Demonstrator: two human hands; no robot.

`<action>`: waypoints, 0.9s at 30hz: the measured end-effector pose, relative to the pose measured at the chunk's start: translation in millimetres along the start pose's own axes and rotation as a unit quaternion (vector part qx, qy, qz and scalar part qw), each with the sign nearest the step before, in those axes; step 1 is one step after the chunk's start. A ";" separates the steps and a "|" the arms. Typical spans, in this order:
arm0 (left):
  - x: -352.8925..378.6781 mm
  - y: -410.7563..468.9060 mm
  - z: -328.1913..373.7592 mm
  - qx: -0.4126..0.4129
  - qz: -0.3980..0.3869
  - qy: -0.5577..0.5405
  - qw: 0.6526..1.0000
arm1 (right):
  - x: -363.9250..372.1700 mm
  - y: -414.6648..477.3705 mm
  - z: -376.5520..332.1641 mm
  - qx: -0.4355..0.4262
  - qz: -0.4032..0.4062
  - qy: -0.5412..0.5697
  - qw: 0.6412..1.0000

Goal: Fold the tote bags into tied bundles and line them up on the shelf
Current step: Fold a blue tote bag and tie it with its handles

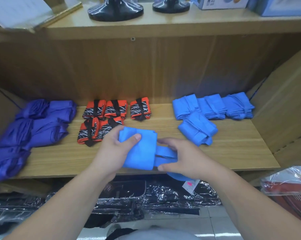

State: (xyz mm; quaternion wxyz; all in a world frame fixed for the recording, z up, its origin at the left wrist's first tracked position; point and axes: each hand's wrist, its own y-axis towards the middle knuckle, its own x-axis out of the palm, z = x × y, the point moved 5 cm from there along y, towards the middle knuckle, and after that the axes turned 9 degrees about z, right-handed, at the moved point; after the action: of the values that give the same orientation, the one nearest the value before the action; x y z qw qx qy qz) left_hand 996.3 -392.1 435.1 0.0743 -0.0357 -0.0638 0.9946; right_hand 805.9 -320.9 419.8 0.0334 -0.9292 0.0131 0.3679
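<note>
A wooden shelf (232, 153) is carrying, left to right, purple bundles (42, 129), orange-and-black bundles (111, 110) and blue bundles (212, 108). Near its front edge, the left hand (111, 149) is clasping a folded blue tote bag (139, 153) in its grip, thumb on top. Just beside it, the right hand (184, 156) is pinching the bag's strap (165, 151).
</note>
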 end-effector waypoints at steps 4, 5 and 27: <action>-5.3 -1.5 0.6 -0.006 0.013 0.014 1.000 | -5.3 -3.5 -6.9 -0.011 0.051 0.107 0.993; -3.8 -3.2 -1.0 -0.008 0.013 0.021 1.000 | -5.0 -3.1 -8.4 -0.005 0.055 0.145 0.988; -16.3 27.2 13.4 0.032 0.111 0.063 0.991 | -24.5 -45.5 -38.8 -0.020 -0.166 -0.053 0.985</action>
State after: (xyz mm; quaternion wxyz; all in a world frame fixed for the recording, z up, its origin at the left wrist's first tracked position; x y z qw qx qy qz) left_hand 1007.4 -422.9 445.8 -0.0318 -0.1027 -0.0228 0.9939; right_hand 816.7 -278.3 467.1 0.0764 -0.8981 -0.1502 0.4063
